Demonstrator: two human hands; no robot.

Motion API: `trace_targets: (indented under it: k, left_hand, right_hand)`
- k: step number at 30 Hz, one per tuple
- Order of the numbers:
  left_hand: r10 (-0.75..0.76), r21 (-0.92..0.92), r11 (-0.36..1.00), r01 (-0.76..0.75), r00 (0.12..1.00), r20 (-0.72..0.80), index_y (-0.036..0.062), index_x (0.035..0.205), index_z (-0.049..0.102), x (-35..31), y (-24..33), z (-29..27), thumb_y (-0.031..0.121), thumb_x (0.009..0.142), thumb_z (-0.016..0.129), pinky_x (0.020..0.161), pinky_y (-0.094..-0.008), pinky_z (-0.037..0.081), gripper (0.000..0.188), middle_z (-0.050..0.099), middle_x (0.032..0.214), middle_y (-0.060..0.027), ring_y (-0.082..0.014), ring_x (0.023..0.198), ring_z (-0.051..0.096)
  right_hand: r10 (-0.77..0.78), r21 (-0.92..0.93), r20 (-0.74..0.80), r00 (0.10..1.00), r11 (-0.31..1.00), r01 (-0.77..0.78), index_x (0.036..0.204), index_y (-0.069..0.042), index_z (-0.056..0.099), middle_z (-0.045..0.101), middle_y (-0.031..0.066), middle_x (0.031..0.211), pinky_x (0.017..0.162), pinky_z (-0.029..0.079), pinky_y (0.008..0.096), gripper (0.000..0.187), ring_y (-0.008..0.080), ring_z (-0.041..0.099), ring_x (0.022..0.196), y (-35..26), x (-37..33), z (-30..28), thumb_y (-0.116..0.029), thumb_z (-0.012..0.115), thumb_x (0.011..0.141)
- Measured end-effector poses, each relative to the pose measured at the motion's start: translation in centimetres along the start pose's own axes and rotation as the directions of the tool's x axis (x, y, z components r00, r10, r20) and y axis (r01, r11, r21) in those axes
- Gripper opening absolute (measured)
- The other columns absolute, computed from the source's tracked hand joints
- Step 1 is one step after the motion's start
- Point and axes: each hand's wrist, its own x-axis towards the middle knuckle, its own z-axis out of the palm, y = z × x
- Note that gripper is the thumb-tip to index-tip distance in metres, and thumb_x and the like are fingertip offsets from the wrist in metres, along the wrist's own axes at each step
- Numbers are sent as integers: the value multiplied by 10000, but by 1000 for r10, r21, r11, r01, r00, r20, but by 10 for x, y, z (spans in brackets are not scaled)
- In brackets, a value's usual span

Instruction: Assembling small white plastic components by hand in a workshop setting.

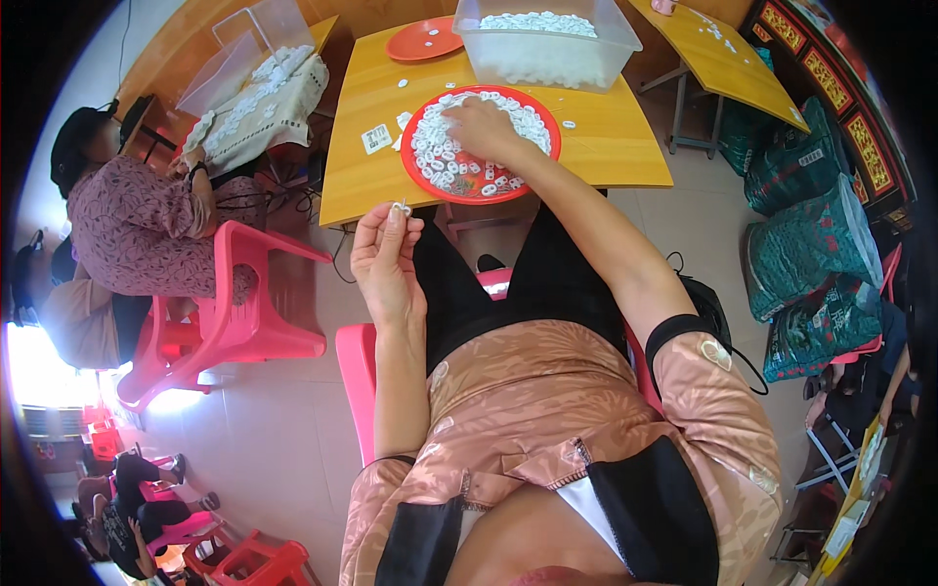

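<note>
My left hand (388, 256) is raised in front of the table edge. Its thumb and fingertips pinch a small white oval plastic piece (400, 208). My right hand (481, 128) reaches into a round red tray (555, 146). The fingers there are bent and slightly apart, and the tips touch the loose pieces. Many small white oval pieces (442, 168), with holes or dark marks, fill the tray. Whether anything sits between the right fingertips is too small to make out.
Behind the tray stands a clear plastic bin (547, 68) of white pieces. A red plate (425, 39) and a white card (376, 139) lie on the yellow table (352, 181). A person (161, 225) sits at left on a pink chair (230, 322); green sacks (811, 244) are stacked at right.
</note>
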Motion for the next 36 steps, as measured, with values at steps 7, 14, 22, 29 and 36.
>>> trace_targets:
  k: [7,14,22,29,36]
  left_hand:
    - [5,-6,1000,-5,1000,21,19,1137,670,1,2,-12,60,995,705,749,-216,570,152,745,992,-64,-122,829,721]
    - [-19,4,1000,19,1000,23,22,1137,671,0,-3,-3,60,989,712,737,-210,568,158,743,983,-57,-115,811,713]
    - [-41,11,999,41,999,33,25,1134,671,0,-2,2,63,988,715,730,-207,566,157,740,976,-53,-112,800,711]
    - [-44,2,999,44,998,43,30,1141,672,4,-5,-1,72,992,712,730,-207,567,160,739,979,-54,-111,797,710]
    - [-45,9,999,44,998,39,32,1146,673,6,-6,2,71,995,707,736,-209,567,160,740,995,-57,-110,796,707]
  right_hand:
    - [-251,-31,258,933,963,267,1057,-139,807,745,148,1062,870,565,484,207,359,701,1035,11,-13,2,-156,665,908]
    - [-118,-7,100,988,993,119,1005,-82,805,756,199,1023,851,571,499,185,374,722,984,44,-21,-36,-116,666,889]
    - [-72,63,170,983,996,62,961,-50,798,753,229,942,823,569,525,180,402,728,914,36,-20,-24,-155,672,886]
    - [-72,94,193,979,994,54,971,-53,808,761,202,983,849,561,476,179,379,724,944,24,-16,-15,-136,677,881]
    - [-94,82,265,960,994,74,1031,-99,805,758,202,1056,870,574,492,223,384,728,998,24,-13,-16,-73,659,866]
